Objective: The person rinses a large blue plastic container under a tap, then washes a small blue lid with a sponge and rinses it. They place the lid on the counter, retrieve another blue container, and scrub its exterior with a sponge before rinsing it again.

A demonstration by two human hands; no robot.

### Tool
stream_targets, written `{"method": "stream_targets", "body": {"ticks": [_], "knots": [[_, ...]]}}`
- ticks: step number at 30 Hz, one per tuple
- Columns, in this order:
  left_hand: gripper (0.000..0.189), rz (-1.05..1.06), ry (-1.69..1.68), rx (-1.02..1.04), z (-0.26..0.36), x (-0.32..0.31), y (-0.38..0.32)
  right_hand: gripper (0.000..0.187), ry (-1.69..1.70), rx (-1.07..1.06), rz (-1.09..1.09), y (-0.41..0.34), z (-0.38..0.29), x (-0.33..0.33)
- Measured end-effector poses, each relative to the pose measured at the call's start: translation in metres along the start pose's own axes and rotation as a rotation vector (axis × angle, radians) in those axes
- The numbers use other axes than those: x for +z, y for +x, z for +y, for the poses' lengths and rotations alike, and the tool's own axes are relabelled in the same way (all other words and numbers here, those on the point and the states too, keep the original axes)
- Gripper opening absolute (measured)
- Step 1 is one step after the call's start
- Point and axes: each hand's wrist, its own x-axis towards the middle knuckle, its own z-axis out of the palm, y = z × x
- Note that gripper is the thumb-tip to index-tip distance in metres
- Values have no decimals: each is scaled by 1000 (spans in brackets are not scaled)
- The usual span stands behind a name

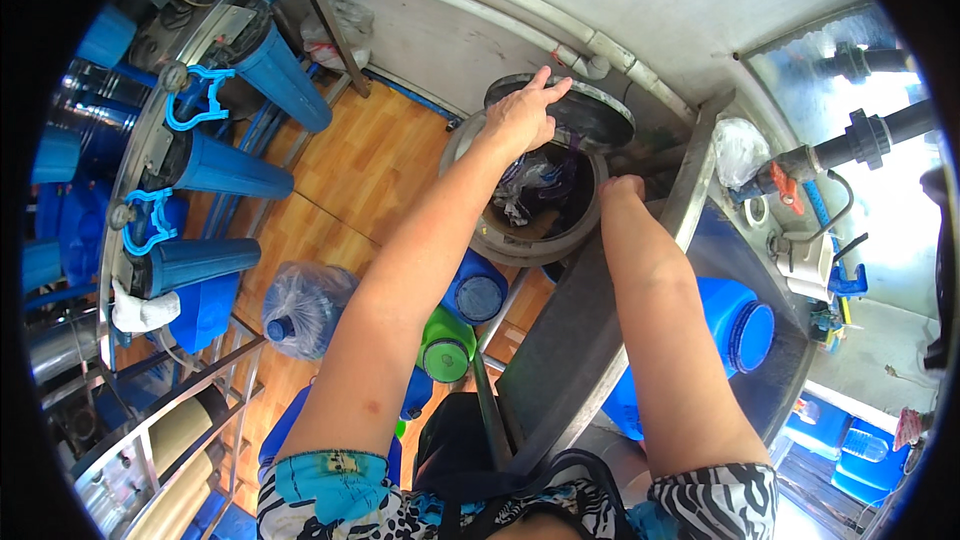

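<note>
A round grey bin stands against the wall with crumpled plastic bags and other refuse inside. Its dark round lid is tilted up at the far side of the opening. My left hand is over the opening's left side, fingers spread in front of the lid. Whether it touches the lid I cannot tell. At the bin's right rim is my right hand, its fingers curled down and mostly hidden, so any grip there does not show.
A metal-edged counter runs beneath my right arm, with a blue container beyond it. Blue filter housings line the left rack. On the wood-patterned floor stand a plastic-wrapped bottle and a green container. Pipes follow the wall.
</note>
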Motion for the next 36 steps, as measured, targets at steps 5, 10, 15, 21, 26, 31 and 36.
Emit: {"method": "stream_targets", "body": {"ticks": [5,10,15,21,26,31,36], "knots": [[67,34,-5,-3,0,2,7,21,-226,92,-35,-16,10,-5],[61,145,-51,58,-2,9,11,14,-230,465,-296,-57,-4,4],[39,355,-123,121,-7,21,-20,13,-313,401,-255,-81,-15,-5],[42,457,-141,201,-12,38,-45,8,-141,422,-413,-98,-21,-6],[61,381,-99,238,-13,37,-24,13,-194,20,-585,-131,-24,-10],[65,287,-50,219,-14,29,-2,14,-296,-462,-852,-158,-5,-30],[67,223,33,220,-11,15,-4,7,-550,-600,-898,-171,-19,-18]]}}
